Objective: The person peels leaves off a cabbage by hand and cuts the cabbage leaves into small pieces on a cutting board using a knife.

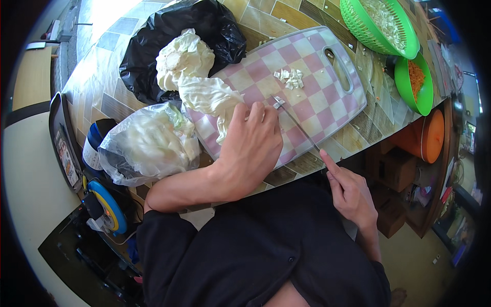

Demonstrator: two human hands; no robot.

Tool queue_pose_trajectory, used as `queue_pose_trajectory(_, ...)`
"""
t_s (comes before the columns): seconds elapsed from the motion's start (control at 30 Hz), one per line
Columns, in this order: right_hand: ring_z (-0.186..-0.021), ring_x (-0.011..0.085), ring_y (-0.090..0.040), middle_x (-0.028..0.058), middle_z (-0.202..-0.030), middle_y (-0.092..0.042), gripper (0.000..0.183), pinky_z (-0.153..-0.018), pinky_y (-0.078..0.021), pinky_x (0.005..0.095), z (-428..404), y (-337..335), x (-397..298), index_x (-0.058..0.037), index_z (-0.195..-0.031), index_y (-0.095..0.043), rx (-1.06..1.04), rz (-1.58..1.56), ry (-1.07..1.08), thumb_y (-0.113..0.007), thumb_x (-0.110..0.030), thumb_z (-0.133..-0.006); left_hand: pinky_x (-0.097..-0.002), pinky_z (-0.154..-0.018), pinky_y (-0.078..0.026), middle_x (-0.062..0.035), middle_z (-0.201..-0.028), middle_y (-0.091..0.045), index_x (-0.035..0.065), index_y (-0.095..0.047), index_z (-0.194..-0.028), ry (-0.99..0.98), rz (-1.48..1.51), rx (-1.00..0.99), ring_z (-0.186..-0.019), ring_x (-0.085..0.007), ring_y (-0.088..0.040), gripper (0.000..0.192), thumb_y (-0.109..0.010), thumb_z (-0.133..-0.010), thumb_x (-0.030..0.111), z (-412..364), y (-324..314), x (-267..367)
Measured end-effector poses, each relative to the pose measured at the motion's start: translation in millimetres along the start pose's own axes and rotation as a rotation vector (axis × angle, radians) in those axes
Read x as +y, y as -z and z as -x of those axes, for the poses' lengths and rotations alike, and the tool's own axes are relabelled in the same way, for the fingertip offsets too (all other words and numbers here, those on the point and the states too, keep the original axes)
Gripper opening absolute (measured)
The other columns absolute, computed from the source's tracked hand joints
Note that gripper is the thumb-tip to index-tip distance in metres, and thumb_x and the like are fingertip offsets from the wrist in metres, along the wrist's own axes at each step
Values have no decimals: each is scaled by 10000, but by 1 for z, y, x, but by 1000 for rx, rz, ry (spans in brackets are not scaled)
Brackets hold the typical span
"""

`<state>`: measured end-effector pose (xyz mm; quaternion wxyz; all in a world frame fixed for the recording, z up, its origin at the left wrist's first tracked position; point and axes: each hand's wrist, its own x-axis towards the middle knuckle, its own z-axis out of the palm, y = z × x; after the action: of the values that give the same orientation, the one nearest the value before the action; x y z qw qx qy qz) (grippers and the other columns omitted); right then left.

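My left hand (255, 142) presses down on the checkered cutting board (322, 115), its curled fingers on the edge of a pale cabbage leaf (209, 96). My right hand (351, 190) grips a knife (301, 128), index finger stretched along it. The narrow blade points up and left across the board, a few white bits (279, 101) stuck near its tip. Just beyond lies a small pile of chopped cabbage (290, 78). More cabbage (184, 57) rests at the board's far left, partly over a black plastic bag (153, 38). My left palm hides part of the leaf.
A clear plastic bag of cabbage (153, 146) sits left of the board. At the far right, a green colander (353, 27) holds chopped cabbage, beside a green bowl (402, 82) with shredded carrot (416, 78). Below the table edge is an orange container (433, 134).
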<state>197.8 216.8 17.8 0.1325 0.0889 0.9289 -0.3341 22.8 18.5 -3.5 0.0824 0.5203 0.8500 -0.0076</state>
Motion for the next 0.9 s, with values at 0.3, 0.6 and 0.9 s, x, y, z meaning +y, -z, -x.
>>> queue_pose_trajectory(0.3, -581, 303, -538, 130, -656, -506, 574, -601, -465, 427, 5, 10, -2, -225, -1508, -528, 5, 22, -46, -592, -41, -969, -368, -856, -414, -58, -1076, -593, -11, -684, -1173, 9, -6, -37, -1007, -212, -538, 361, -616, -847, 128, 1, 0, -4)
queue_pose_trajectory(0.6, -584, 289, -547, 123, -662, -516, 557, -600, -467, 420, 4, 14, -3, -223, -1507, -530, -36, 29, -12, -580, -56, -978, -370, -858, -411, -51, -1009, -594, -1, -650, -1286, 51, -1, -9, -1002, -215, -532, 450, -600, -854, 114, 1, 4, -6)
queue_pose_trajectory(0.9, -593, 312, -553, 131, -660, -519, 607, -612, -474, 436, 7, 16, -1, -237, -1531, -492, -50, 16, -14, -587, -41, -965, -376, -866, -407, -57, -1013, -603, 9, -662, -1260, 61, 3, -14, -1017, -224, -536, 425, -603, -851, 106, 1, 3, -13)
